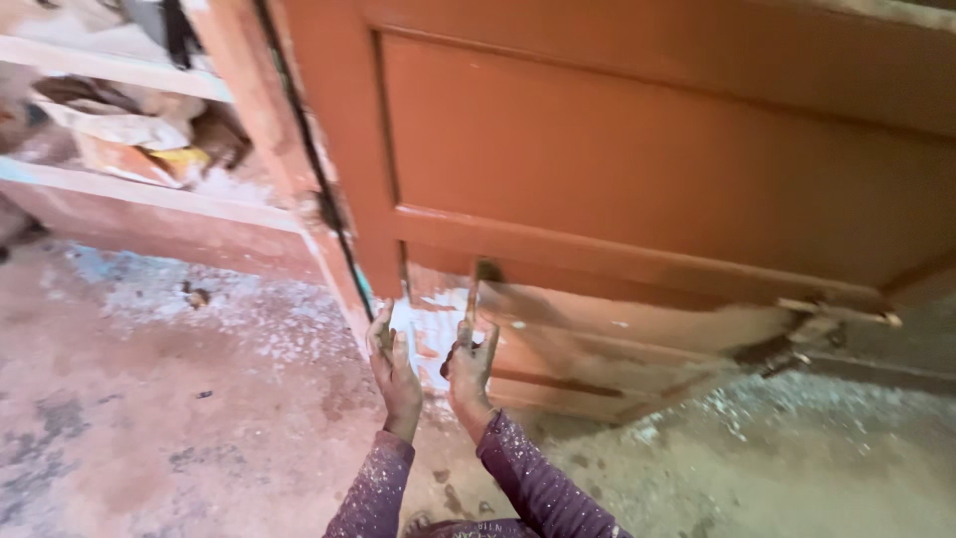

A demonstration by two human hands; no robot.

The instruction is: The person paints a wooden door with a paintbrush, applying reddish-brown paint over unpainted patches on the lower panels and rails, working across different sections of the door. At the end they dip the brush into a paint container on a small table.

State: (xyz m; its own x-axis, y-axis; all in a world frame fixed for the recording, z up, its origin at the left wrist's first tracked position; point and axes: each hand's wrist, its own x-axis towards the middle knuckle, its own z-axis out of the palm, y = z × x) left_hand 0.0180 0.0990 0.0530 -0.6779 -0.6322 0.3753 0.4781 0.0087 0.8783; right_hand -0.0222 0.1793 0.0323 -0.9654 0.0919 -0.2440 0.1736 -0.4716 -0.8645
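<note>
A reddish-brown panelled wooden door (pixel 637 169) fills the upper right. Its lower panel (pixel 637 334) is scraped to pale bare wood, with white patches near the left corner. My right hand (pixel 470 367) is closed around a thin scraper tool (pixel 478 291) whose dark tip rests against the panel's top edge. My left hand (pixel 392 365) is pressed flat against the door's lower left corner, by the frame, and I cannot tell whether it holds anything small. Both sleeves are purple and dusted with white flecks.
Shelves (pixel 129 75) with crumpled bags and clutter stand at the upper left. The floor (pixel 179 399) is stained concrete, strewn with white paint flakes. A metal latch (pixel 836 314) juts from the door's lower right edge.
</note>
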